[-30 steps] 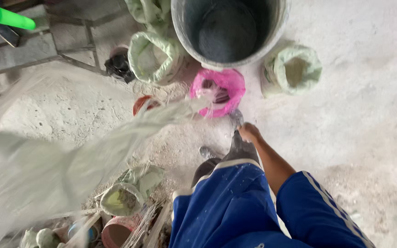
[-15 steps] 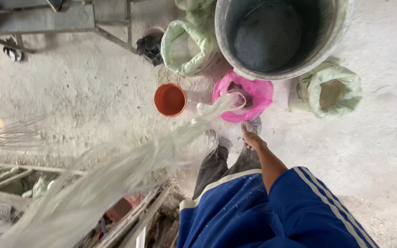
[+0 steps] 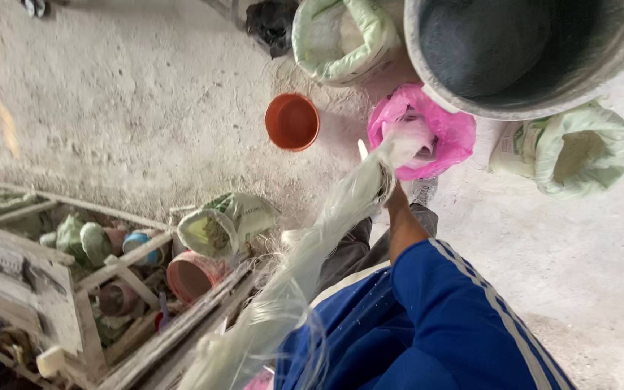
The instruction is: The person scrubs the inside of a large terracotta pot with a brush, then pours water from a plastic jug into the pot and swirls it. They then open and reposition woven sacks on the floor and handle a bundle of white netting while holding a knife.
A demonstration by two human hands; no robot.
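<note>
A long bundle of pale, glossy fibres [image 3: 312, 253] runs from the bottom of the view up to a pink plastic bag [image 3: 451, 133] on the floor. Its frayed end rests inside the bag's open mouth. My right hand [image 3: 396, 198], on a blue-sleeved arm, grips the bundle just short of that end and is mostly hidden behind the strands. My left hand is out of view. A small orange pot [image 3: 292, 121] stands to the left of the bag.
A big grey bucket [image 3: 471, 107] stands just beyond the pink bag. Open green-white sacks sit at the top [image 3: 334, 36], at the right [image 3: 579, 148] and by a wooden frame [image 3: 59, 289] holding pots. My shoe [image 3: 424, 189] is below the bag.
My right hand has moved the fibre bundle's end forward into the pink bag. The view has drawn closer to the bag and bucket, and the bundle now hangs tighter and narrower.
</note>
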